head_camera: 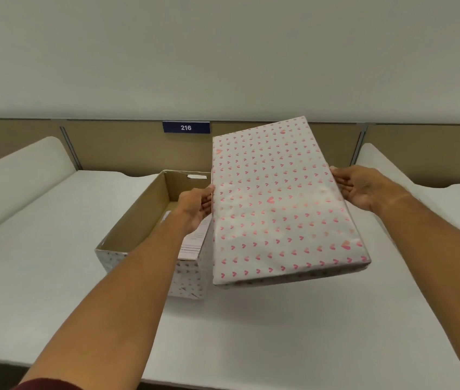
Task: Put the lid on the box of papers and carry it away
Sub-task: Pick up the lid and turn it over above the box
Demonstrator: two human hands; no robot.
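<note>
Both hands grip the heart-print lid point(282, 204) — left hand point(196, 205) and right hand point(359, 187), fingers clamped on its long edges — tilted in the air just right of the open box point(150, 220). Papers point(193, 243) inside. Risk: that tilt could catch a corner on the rim.

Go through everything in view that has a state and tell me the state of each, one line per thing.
lid: off the box, held in the air, tilted, patterned top facing the camera
box: open, standing on the table
papers: inside the box, partly hidden by the left arm and lid
left hand: gripping the lid's left edge
right hand: gripping the lid's right edge
sign 216: mounted on the partition
</note>
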